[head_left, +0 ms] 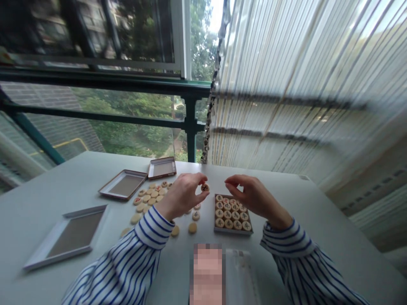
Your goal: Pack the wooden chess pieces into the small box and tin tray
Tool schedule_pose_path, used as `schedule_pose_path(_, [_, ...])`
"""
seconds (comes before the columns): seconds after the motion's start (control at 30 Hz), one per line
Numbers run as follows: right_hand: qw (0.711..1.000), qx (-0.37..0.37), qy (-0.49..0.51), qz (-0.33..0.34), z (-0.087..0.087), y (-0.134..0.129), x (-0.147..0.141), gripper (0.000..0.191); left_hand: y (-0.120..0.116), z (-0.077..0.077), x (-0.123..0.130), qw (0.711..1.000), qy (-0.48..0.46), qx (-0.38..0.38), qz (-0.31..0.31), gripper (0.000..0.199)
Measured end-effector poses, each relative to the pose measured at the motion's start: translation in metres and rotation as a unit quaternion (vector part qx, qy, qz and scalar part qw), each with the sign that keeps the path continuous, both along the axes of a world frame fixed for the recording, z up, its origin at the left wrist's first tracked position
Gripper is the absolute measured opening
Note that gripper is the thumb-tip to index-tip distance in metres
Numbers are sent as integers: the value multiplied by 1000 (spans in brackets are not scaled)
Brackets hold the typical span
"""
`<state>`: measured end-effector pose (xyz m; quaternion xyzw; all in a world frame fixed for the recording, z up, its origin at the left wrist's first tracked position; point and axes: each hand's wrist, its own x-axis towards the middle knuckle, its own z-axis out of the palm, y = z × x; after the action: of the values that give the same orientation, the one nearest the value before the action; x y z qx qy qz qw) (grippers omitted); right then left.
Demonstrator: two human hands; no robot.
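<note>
My left hand (pixel 182 195) pinches a Chinese chess piece (pixel 205 187) between thumb and fingers, its marked face showing. Below and behind that hand lie several loose chess pieces (pixel 152 195), many with blank sides up, a few showing red or black characters; my hand and sleeve hide some. My right hand (pixel 251 192) hovers over the far right corner of a small open box (pixel 233 232), thumb and index fingertips brought together with nothing visible between them. Rows of chess pieces (pixel 227 214) fill the box, characters up. The right hand covers part of its back row.
On the left of the white table (pixel 318 237) lie a large open tray-like lid (pixel 60 259), a brown-rimmed tray (pixel 122 197) and a smaller one (pixel 162 174). A clear plastic item (pixel 243 275) lies at the near edge beside a pixelated patch. A string curtain (pixel 270 84) hangs behind, right of the window railing (pixel 190 123).
</note>
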<state>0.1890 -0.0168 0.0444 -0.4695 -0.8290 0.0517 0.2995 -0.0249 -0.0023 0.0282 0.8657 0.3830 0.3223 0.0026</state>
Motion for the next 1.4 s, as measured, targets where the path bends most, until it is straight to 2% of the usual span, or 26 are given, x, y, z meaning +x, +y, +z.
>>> schedule_pose_path(0.13, [999,-27,34,11,0,1,7,17,1,3,19,1000,-3,17,-7,23])
schedule_pose_path(0.27, [995,-69,73,25,0,3,11,19,0,1,28,999,12,43,-10,23])
schedule_pose_path(0.57, [978,-159,116,68,-7,11,7,18,-5,-4,30,997,36,70,-24,22])
schedule_pose_path(0.8, [956,-236,144,97,-15,15,5,25,-3,-8,31,994,36,94,-34,21])
schedule_pose_path(1.07, [936,-278,185,109,-19,16,2,23,-3,-8,32,994,44,97,-36,18])
schedule_pose_path(1.27, [936,-277,190,106,-15,15,2,21,0,-12,29,998,13,45,-43,28])
schedule_pose_path(1.4, [944,-256,180,104,-16,17,5,21,4,-15,25,995,-60,-68,-47,28])
